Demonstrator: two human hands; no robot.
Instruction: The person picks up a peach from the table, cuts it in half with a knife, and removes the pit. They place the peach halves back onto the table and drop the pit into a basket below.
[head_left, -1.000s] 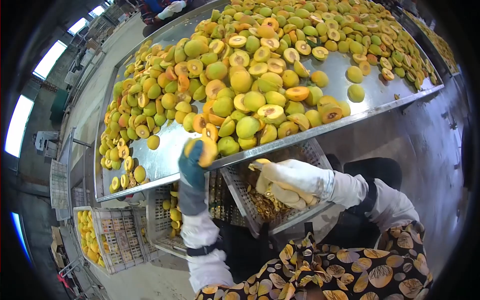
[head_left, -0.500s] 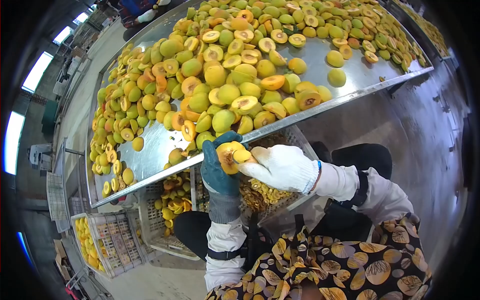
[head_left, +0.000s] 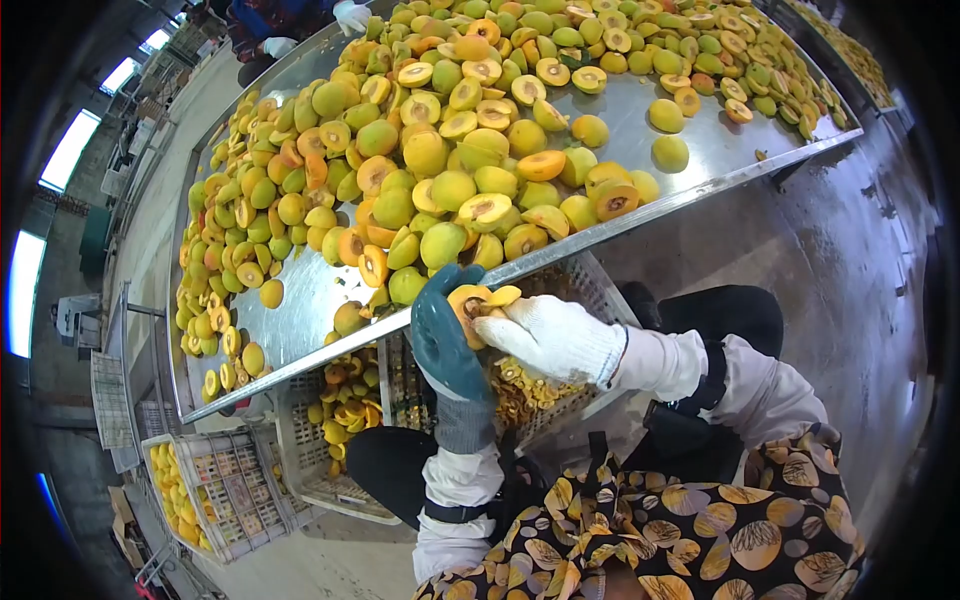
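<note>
In a dark teal glove, my left hand [head_left: 447,340] is closed around a cut yellow peach [head_left: 466,303], just below the table's front rim. My right hand [head_left: 565,338], in a white knitted glove, presses its pinched fingers against the same peach. A yellow flap of flesh [head_left: 503,296] sticks up at its fingertips. Whatever else the right fingers grip is hidden by the glove. Behind both hands, many whole and halved peaches [head_left: 440,190] are heaped on the metal table [head_left: 630,215].
Below the hands stands a crate [head_left: 597,285] with brownish and yellow scraps [head_left: 535,390]. Left of it are a crate with peach pieces [head_left: 345,425] and another plastic crate [head_left: 235,495] of yellow fruit. Across the table, a co-worker's white-gloved hand [head_left: 352,16] shows.
The yellow flap has lifted and turned up to the right at my right fingertips. My left hand has tilted slightly. The co-worker's hand now reaches over the table's far edge.
</note>
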